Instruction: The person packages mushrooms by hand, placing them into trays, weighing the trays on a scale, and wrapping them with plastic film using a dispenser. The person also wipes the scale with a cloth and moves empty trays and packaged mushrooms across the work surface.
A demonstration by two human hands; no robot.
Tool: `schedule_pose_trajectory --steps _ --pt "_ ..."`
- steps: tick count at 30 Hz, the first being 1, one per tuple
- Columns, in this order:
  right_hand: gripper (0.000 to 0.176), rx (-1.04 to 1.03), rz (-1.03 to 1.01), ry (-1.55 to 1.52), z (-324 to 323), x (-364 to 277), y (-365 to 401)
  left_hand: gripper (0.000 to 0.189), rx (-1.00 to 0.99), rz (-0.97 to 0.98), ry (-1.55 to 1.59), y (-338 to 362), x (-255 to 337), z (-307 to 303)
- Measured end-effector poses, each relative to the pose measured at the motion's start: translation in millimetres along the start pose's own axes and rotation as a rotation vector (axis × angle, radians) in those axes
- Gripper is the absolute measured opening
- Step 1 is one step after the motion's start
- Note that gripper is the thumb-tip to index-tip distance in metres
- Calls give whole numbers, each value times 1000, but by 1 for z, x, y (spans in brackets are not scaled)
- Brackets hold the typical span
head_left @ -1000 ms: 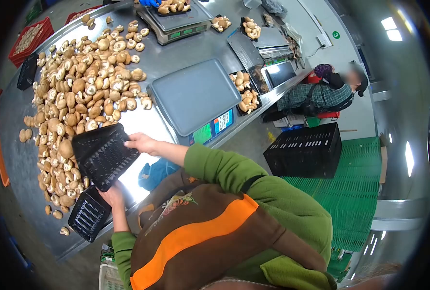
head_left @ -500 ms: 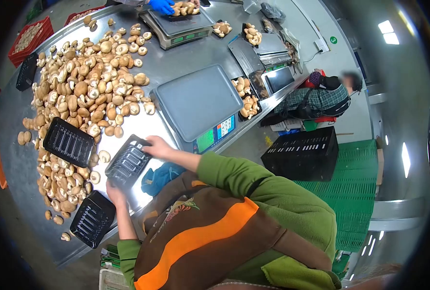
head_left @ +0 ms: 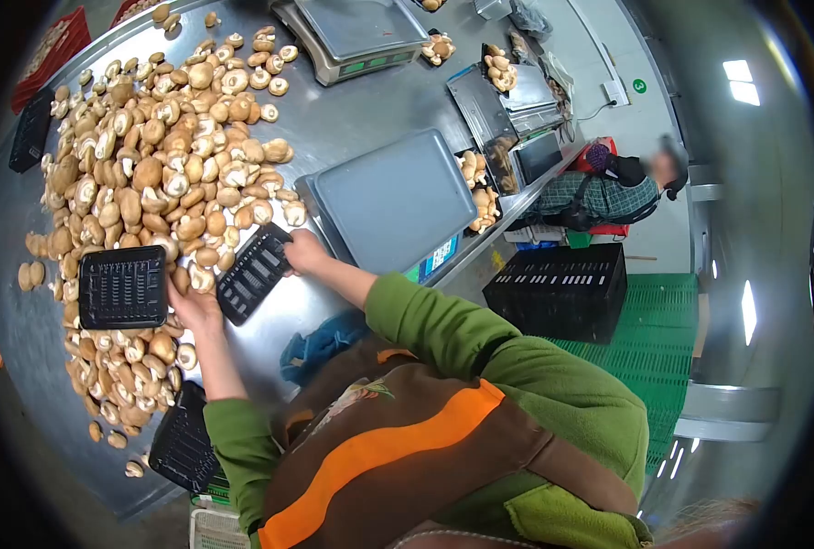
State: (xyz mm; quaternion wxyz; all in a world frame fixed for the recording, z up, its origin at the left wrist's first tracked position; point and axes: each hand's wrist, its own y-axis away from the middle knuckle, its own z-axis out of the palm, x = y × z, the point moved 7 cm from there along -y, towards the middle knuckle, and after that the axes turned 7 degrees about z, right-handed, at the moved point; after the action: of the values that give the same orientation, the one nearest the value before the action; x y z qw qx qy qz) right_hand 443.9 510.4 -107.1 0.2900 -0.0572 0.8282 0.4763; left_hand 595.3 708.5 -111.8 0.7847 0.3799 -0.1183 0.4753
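My right hand [head_left: 307,252] grips the upper right edge of a ribbed black plastic tray [head_left: 254,274], tilted above the steel table with nothing in it. My left hand [head_left: 196,306] is at the right edge of a second black tray [head_left: 123,287], closed on that edge; its fingertips are partly hidden. This second tray lies over the heap of brown mushrooms [head_left: 164,174], and a few loose mushrooms sit beside my left fingers. A third black tray [head_left: 185,444] rests at the near table edge, below my left forearm.
A scale with a grey platform [head_left: 384,201] stands right of my right hand. A blue cloth [head_left: 323,348] lies near my apron. Another scale [head_left: 356,37], filled mushroom trays [head_left: 485,209] and a wrapping machine [head_left: 507,110] stand farther off. A person [head_left: 599,192] is beyond the table; a black crate [head_left: 558,293] is on the right.
My left hand has left the tray in my right hand and moved to the second tray, which has turned. My right hand has tilted its tray. The blue-gloved hand at the far scale is out of view.
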Motion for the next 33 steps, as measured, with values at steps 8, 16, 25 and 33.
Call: schedule_pose_trajectory --steps 8,16,25,33 --pt "22 82 -210 -5 21 -79 -47 65 -105 410 -637 -60 8 24" --pt "23 -72 -371 -315 37 -52 -50 65 -474 1040 -1343 22 16 61" --pt "30 -275 -386 -652 23 -28 14 74 -569 1146 -1268 100 48 82" --pt "30 -221 -383 -856 -40 -15 66 73 -633 1149 -1160 162 48 136"
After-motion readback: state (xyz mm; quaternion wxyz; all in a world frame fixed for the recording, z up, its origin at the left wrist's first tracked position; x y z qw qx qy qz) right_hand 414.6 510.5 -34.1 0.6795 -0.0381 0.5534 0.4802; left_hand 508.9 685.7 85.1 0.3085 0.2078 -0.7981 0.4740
